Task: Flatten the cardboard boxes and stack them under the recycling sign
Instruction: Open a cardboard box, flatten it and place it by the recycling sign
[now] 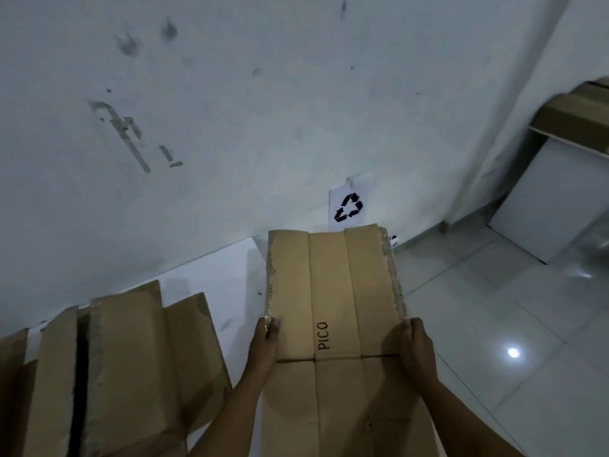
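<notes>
While both hands carry the flattened brown cardboard box printed with "PICO" (333,291) out in front of the body, the main risk, as I judge it, lies in how lightly it is held. The left hand (265,341) pinches the left edge with fingers curled over the top face, and the right hand (413,344) grips the right edge the same way; both hold only around the middle of the sheet's length, so the far end juts forward unsupported toward the white paper recycling sign with its black arrow symbol (347,207) taped low on the scuffed white wall (230,110). That far end appears to hang above the glossy white tiled floor (494,308), just short of the sign, whose lower edge it hides. If the sheet is pushed forward too far, its leading edge could scrape or tear the sign off the wall. The creases running lengthwise could let the panels spring open or sag, loosening the pinch on either side. Torn, tape-fringed edges may slip through the fingers. Released carelessly, the sheet could slide on the slick tiles and end up off to one side. A group of other brown cardboard pieces (131,357) lies well to the left, apart from the sign, so the stack could end up split between two places.
</notes>
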